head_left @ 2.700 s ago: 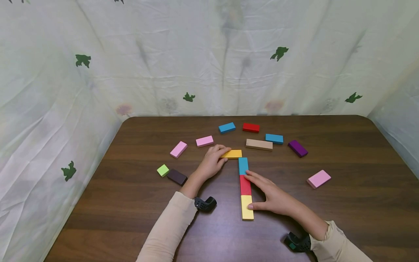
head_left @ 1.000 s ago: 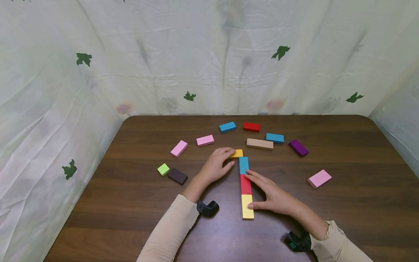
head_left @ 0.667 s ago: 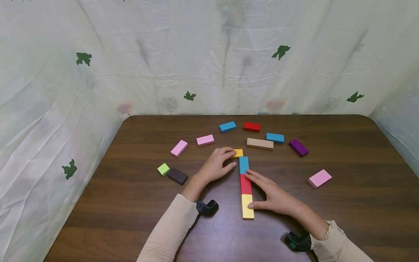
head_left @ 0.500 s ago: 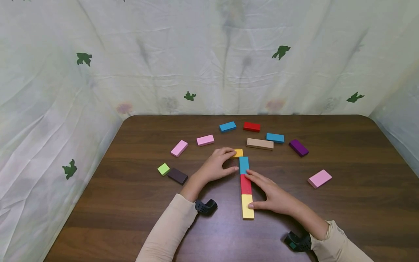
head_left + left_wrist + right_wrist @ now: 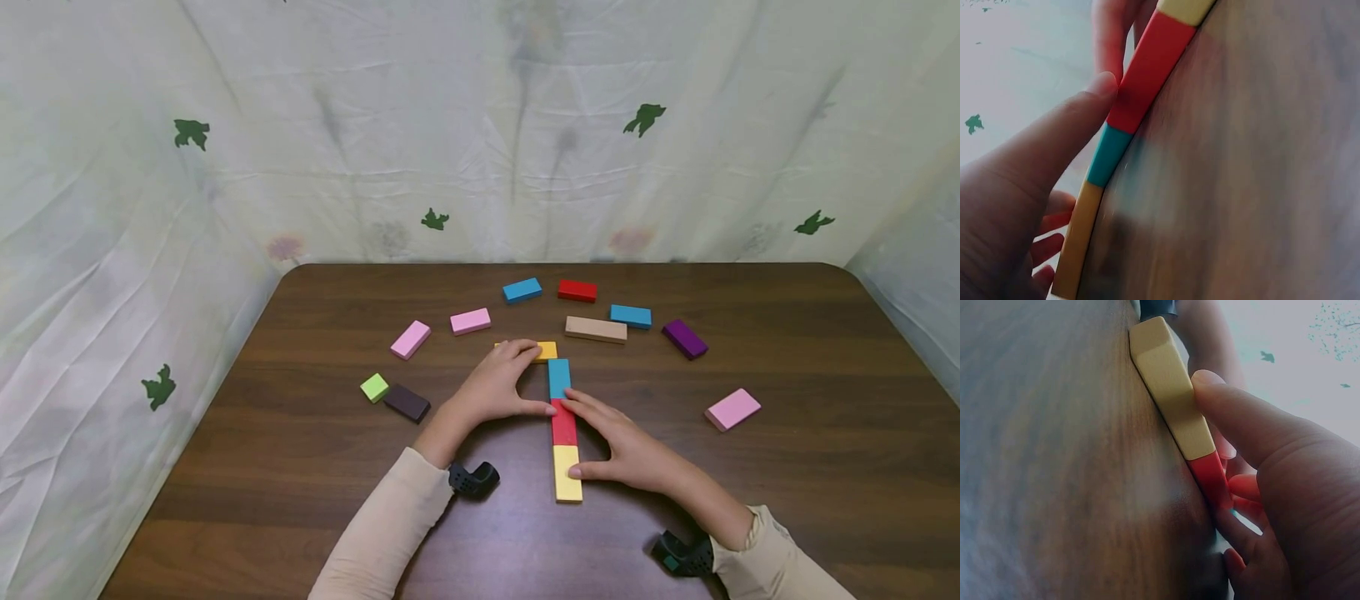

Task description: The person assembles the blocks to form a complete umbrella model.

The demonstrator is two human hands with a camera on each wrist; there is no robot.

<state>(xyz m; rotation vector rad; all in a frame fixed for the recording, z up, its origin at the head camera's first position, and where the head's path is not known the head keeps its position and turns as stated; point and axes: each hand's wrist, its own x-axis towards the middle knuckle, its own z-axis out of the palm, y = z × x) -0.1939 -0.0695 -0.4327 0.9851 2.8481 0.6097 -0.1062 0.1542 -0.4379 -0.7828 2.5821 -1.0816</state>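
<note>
A line of flat wooden blocks lies in the middle of the table: a blue block, a red block and a pale yellow block. Across the far end an orange block is set crosswise. My left hand rests its fingers on the orange block, partly covering it, while its thumb touches the side of the red block. Spread along the line's right side, my right hand touches the blue and red blocks with its fingertips. Its thumb rests on the yellow block in the right wrist view.
Loose blocks lie around: a beige block, a red one, two blue ones, a purple one and several pink ones. A green block and a dark block sit at left. A cloth hangs behind the table.
My left hand has slid rightward along the orange block, then its thumb has spread toward me onto the red block's side. My right hand has stayed in place.
</note>
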